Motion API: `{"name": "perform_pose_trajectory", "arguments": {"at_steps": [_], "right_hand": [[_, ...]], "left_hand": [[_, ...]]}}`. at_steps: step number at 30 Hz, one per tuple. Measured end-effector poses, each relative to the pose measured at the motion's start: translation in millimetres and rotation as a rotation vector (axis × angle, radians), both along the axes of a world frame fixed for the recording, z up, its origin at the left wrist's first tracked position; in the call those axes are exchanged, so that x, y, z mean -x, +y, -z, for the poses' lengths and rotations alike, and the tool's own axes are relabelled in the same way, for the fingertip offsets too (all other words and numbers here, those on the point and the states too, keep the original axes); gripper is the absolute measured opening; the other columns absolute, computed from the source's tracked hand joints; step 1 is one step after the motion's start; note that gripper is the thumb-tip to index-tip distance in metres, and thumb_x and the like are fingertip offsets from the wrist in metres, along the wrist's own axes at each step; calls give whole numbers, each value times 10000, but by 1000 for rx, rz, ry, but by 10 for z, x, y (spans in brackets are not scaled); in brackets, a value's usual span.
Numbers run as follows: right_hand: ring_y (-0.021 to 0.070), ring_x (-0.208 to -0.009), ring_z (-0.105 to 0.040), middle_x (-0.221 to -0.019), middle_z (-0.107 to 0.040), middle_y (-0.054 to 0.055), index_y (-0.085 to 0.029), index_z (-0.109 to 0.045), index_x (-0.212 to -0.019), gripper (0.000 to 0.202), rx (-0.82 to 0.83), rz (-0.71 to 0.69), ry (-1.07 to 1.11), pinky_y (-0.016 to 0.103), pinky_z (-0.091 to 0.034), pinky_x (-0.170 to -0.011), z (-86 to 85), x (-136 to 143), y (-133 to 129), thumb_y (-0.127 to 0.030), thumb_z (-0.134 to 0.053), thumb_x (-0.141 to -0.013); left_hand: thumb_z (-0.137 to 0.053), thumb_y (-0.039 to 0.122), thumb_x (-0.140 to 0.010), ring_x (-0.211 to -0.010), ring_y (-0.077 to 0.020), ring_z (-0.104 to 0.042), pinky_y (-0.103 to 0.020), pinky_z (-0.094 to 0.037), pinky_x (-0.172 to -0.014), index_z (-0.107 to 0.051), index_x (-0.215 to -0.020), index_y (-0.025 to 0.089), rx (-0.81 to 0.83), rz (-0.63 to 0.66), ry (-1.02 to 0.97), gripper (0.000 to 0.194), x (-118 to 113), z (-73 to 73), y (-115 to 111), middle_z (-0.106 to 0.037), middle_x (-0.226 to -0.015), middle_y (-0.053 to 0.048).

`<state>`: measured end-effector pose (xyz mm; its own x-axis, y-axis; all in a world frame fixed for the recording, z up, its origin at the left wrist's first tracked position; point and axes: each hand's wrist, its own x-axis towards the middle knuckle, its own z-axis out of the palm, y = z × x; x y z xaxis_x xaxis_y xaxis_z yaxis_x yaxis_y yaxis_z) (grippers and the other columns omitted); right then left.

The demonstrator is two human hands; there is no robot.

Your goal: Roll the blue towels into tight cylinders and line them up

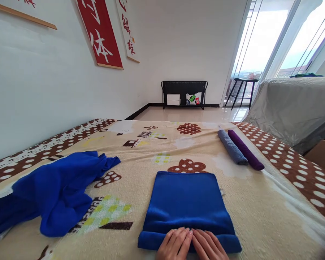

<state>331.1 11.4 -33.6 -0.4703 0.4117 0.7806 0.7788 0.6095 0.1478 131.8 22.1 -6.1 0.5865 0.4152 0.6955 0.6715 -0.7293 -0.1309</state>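
Your left hand and right hand rest on part-rolled blue cloth, closure cannot be told; rolling apparently in hand; flat length beyond grip wants even pressure

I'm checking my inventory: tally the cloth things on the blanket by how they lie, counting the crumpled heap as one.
Fully rolled, the grey roll and purple roll: 2
Partly rolled blue cloth: 1
Crumpled blue heap: 1
Total: 4

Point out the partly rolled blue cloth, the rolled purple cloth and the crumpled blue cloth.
Partly rolled blue cloth point(187, 198): head view, its flat part.
Rolled purple cloth point(245, 150): head view, midway along the roll.
Crumpled blue cloth point(61, 186): head view, central folds.
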Motion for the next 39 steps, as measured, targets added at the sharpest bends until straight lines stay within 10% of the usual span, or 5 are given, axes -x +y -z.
{"name": "perform_pose_trajectory", "arguments": {"at_steps": [10,21,32,39], "right_hand": [[133,-960,-706,-1110,-730,-5,-218,-652,-1199,351,47,210,-79,264,-423,-1027,43,-774,-107,-221,-461,-905],[97,-1019,-682,-1130,-724,-36,-214,-687,-1121,353,-30,38,-60,237,-391,-1066,-126,79,112,-160,-435,-879],[157,-992,-697,-1163,-712,46,-171,-642,-1205,373,48,302,-103,305,-446,-934,44,-753,-39,-286,-420,-928],[197,-990,-704,-1182,-702,71,-168,-610,-1257,408,18,314,-35,341,-457,-901,-43,-743,-68,-283,-463,-894]], "left_hand": [[-482,161,-925,-1065,-139,-694,-275,-486,-943,-623,-1246,178,5,-236,140,352,926,-52,-24,-737,-1169,-37],[-430,215,-935,-1107,-135,-670,-231,-496,-927,-645,-1248,178,-17,-101,106,381,-18,113,64,-716,-1220,-31],[-449,281,-958,-1204,-147,-604,-273,-456,-954,-463,-1451,189,47,-370,176,502,853,197,30,-636,-1351,-25],[-465,124,-909,-1166,-172,-642,-333,-397,-1032,-594,-1323,205,-45,-368,155,441,739,50,-23,-675,-1292,-30]]}}
